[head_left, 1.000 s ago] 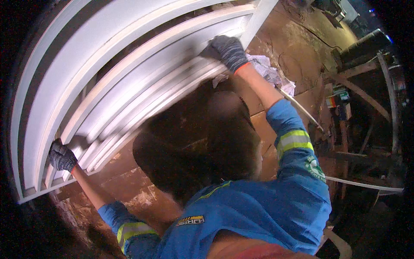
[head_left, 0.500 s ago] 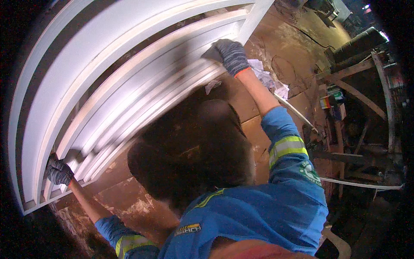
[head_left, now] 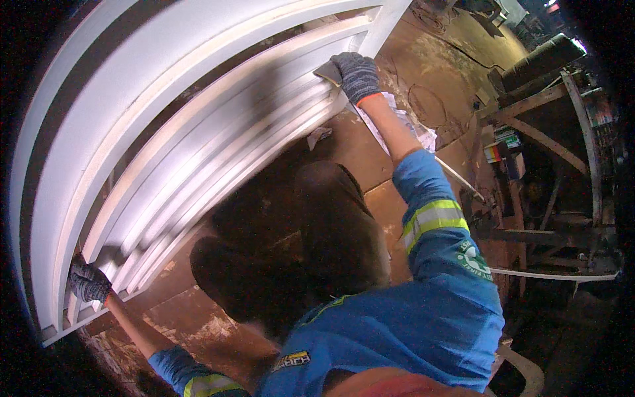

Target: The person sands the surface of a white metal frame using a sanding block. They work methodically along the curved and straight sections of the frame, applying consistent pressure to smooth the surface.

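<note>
A large white slatted frame (head_left: 147, 129) leans across the left and upper part of the view, its long rails bent by the lens. At its lower left end my left hand (head_left: 90, 282), in a dark grey knit glove, is wrapped round a rail, its fingertips hidden. Near the frame's upper right end my right hand (head_left: 358, 75), gloved alike with an orange cuff edge, is closed on a folded grey sheet that looks like sandpaper (head_left: 327, 73). That sheet lies against the slats.
Crumpled papers (head_left: 423, 134) lie on the brown floor beside my right forearm, with a small scrap (head_left: 319, 137) nearer the frame. On the right stand a wooden rack (head_left: 539, 137) and a dark cylinder (head_left: 544, 63). A thin white strip (head_left: 552, 274) juts out by my right sleeve.
My right hand has shifted slightly up with the sandpaper, whose paler edge now shows. The left hand keeps its place on the rail while the whole view moves a little.
</note>
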`<state>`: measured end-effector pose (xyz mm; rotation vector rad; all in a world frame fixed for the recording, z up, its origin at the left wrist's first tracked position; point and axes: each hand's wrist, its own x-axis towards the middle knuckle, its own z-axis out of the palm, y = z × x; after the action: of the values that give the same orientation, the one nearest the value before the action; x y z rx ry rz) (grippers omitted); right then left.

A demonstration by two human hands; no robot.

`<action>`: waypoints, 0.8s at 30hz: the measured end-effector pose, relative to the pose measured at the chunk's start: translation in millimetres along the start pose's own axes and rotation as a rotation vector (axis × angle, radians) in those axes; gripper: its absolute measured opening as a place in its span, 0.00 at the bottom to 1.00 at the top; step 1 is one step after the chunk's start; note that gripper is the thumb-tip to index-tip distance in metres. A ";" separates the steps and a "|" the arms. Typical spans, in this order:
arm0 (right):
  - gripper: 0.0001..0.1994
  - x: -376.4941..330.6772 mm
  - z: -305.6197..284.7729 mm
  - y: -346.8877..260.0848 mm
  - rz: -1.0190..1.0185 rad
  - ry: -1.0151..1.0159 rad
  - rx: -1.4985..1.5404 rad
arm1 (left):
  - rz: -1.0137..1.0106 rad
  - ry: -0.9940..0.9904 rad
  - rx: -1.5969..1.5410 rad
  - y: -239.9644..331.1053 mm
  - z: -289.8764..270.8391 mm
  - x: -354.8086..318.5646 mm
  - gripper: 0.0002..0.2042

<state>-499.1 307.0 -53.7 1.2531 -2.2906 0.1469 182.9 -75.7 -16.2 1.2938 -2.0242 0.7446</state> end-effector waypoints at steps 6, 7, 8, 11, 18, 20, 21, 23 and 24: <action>0.10 -12.5 -6.7 -44.5 -0.113 0.006 0.028 | 0.178 0.095 0.070 -27.9 7.4 -5.8 0.18; 0.10 -10.8 -8.2 -45.3 -0.065 -0.063 0.004 | 0.164 0.109 0.074 -26.7 2.4 -4.0 0.18; 0.10 -2.7 -6.8 -25.6 -0.015 -0.042 0.014 | 0.140 0.132 0.066 -13.0 -0.3 -4.1 0.18; 0.11 1.0 -12.9 -17.8 0.032 -0.031 0.014 | 0.092 0.119 0.044 -30.4 12.2 -2.9 0.17; 0.12 2.6 -5.6 -18.1 0.083 -0.098 0.039 | 0.151 0.144 -0.043 -20.2 2.6 -4.8 0.13; 0.12 -0.2 -0.6 -11.8 0.056 0.000 -0.010 | 0.072 0.044 0.098 -27.1 17.1 -3.0 0.12; 0.12 -5.2 1.3 -13.8 0.067 0.040 0.014 | 0.028 -0.007 0.174 -35.3 19.8 -3.2 0.11; 0.13 -11.8 -4.0 -29.3 0.118 -0.193 -0.050 | 0.141 0.009 0.218 -30.7 17.1 -5.5 0.11; 0.12 -17.2 -3.5 -30.0 0.047 -0.013 0.043 | 0.125 0.022 0.215 -30.5 16.8 -6.9 0.11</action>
<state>-465.9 304.1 -63.6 1.2259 -2.3404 0.2065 210.0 -95.1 -28.4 1.2771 -2.0665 1.0549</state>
